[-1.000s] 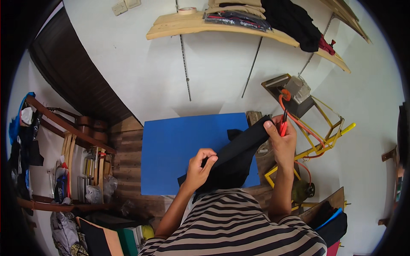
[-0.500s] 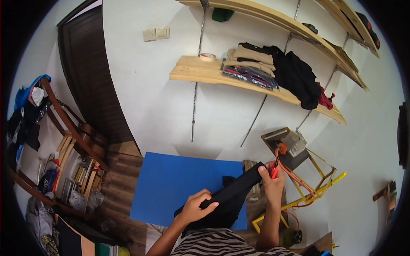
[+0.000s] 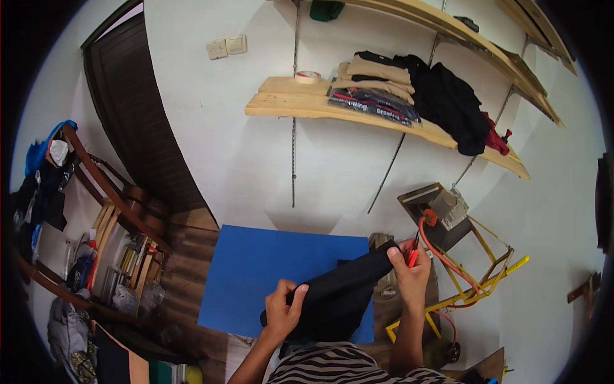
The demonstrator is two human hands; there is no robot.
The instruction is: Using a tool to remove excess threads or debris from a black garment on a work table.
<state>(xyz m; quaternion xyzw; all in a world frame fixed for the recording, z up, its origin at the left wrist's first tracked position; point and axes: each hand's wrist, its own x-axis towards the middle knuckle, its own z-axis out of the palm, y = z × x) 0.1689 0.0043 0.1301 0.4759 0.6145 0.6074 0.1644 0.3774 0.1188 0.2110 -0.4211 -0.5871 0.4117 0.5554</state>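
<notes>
One black cloth [image 3: 339, 288], stretched above the blue table [image 3: 256, 265]! Left hand [image 3: 282, 311] pinching one edge, right hand [image 3: 411, 272] gripping the far corner plus a red-handled tool [image 3: 414, 257]. Cloth's up, spread; how much is done or left, no telling. Beyond, folded clothes [image 3: 377, 75], shelved.

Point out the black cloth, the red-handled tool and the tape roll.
Black cloth [image 3: 339, 291]: head view, middle of the fabric between the hands.
Red-handled tool [image 3: 413, 258]: head view, on its red handle.
Tape roll [image 3: 307, 79]: head view, on its outer side.
</notes>
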